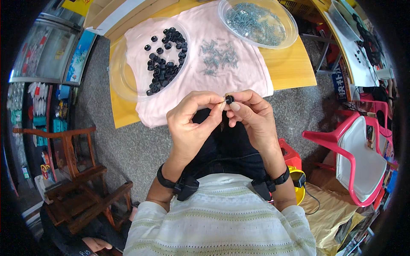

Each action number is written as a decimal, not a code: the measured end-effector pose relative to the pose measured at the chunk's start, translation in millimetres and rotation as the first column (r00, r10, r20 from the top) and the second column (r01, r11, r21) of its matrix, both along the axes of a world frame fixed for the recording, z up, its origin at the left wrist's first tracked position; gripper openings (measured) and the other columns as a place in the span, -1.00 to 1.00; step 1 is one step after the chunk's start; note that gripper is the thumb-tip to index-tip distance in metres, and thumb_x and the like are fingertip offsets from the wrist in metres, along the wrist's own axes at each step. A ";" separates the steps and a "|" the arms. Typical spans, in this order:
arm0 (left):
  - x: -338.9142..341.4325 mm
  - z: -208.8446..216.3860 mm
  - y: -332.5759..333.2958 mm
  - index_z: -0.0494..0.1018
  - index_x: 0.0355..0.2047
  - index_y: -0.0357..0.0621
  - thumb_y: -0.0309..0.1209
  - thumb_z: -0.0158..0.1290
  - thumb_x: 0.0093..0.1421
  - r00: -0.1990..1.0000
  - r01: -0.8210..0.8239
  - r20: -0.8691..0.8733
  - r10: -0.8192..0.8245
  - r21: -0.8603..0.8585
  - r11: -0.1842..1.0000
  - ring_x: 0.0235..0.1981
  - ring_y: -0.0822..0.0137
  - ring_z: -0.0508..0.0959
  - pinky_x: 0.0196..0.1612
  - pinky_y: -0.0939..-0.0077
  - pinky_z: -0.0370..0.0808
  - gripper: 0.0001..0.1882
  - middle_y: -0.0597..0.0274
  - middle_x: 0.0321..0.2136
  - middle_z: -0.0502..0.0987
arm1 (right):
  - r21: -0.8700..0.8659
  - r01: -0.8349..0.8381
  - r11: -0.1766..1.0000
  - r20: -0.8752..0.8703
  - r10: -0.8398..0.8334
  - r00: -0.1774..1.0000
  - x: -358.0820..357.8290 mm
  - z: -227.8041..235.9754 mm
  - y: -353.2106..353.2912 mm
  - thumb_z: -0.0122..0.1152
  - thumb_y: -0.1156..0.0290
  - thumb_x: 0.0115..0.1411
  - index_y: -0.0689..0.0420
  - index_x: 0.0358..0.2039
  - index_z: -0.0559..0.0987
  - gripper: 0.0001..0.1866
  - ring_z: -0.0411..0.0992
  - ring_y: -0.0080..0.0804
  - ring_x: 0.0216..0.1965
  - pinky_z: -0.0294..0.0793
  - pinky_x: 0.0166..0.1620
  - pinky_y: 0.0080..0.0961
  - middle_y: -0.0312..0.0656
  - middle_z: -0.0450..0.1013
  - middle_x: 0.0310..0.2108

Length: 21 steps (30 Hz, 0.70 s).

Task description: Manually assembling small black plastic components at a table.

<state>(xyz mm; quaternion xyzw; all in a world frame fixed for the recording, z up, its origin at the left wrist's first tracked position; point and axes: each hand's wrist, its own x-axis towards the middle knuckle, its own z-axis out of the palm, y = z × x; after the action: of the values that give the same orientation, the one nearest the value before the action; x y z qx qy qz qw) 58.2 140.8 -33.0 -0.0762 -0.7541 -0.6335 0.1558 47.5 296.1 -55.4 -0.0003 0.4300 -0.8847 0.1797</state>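
Observation:
Over the near edge of the pink cloth (200,25), my two hands meet. Between thumb and fingers, my right hand (259,123) grips a small round black plastic cap (229,100). My left hand (188,123) is closed in a pinch right beside the cap; whatever its fingertips hold is too small and covered to name. Beyond my left hand, a clear round basin (121,81) holds many similar black caps (164,70). A loose pile of small silvery screws (218,55) lies on the cloth. More such screws fill a second clear basin (292,34) at the far right.
The cloth covers part of a yellow wooden table (294,68). A wooden chair (77,179) stands at the left, near another person's hand (97,244). At the right are a pink chair (352,170) with a pale seat, and a yellow round object (297,183) with a cable.

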 end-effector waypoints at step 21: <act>5.2 -3.9 -13.5 0.51 -0.31 -0.29 -0.70 0.10 0.05 0.971 0.110 0.187 -0.146 0.190 0.976 -0.33 0.50 0.51 -0.26 0.67 0.46 -0.82 0.22 -0.33 0.54 | 0.189 -0.063 0.980 -0.029 0.070 0.997 2.7 16.6 3.2 0.14 0.56 0.16 0.28 -0.20 0.52 -0.82 0.48 -0.54 -0.36 0.52 -0.34 -0.63 -0.17 0.51 -0.37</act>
<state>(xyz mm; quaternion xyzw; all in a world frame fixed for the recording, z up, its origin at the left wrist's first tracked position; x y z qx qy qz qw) 63.4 127.3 -36.9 -0.0466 -0.6995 -0.7117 0.0440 50.2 299.3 -38.8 -0.0133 0.5146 -0.8335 0.2007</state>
